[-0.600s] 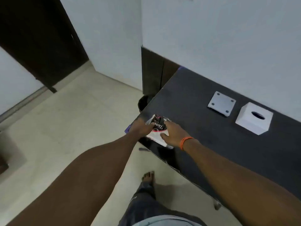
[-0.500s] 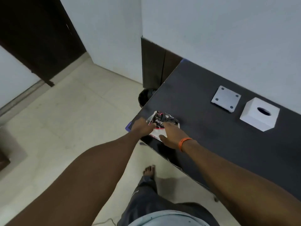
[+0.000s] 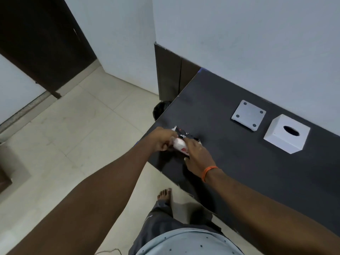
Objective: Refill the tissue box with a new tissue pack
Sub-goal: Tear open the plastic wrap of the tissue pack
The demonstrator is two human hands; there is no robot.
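Note:
A tissue pack [image 3: 181, 142] in a black, white and red wrapper lies at the near left corner of the dark table [image 3: 239, 162]. My left hand [image 3: 162, 138] grips its left end. My right hand [image 3: 196, 157], with an orange band on the wrist, holds its right side. Both hands hide much of the pack. The white cube tissue box [image 3: 286, 134], with an oval slot on top, stands on the table to the right, well apart from my hands. Its flat white base plate [image 3: 248, 115], with a dark dot in each corner, lies just left of the box.
A white wall runs behind the table. A dark bin [image 3: 161, 110] stands on the floor by the table's left edge. Pale floor tiles spread to the left, with a dark door [image 3: 42, 43] beyond. My bare foot [image 3: 164, 195] stands beside the table's near edge.
My hands have closed tighter on the tissue pack and turned its white side up at the table corner. The view has shifted slightly; the box and base plate stay in place.

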